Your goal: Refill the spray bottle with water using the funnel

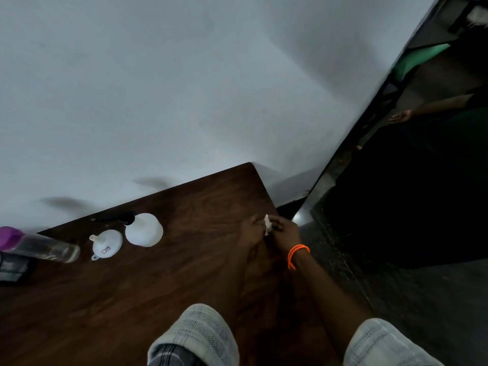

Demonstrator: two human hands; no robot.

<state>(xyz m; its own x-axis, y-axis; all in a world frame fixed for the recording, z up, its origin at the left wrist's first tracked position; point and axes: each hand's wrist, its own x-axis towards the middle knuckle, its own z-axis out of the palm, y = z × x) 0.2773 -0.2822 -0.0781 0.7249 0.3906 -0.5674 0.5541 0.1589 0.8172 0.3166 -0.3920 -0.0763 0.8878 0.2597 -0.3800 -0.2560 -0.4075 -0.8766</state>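
A white spray bottle (144,230) with a black trigger head (124,217) stands on the dark wooden table (132,299) near the back edge. Left of it, a white funnel (107,244) lies upside down, spout up. A clear water bottle (42,245) with a purple cap lies at the far left. Near the table's right corner my left hand (252,232) and my right hand (284,231) meet, both pinching a small white scrap (267,224) between their fingertips. An orange band circles my right wrist.
A dark flat object (12,265) sits at the table's left edge under the water bottle. A white wall rises behind the table. Right of the table, dark floor and a dark doorway where another person's hand (401,117) shows.
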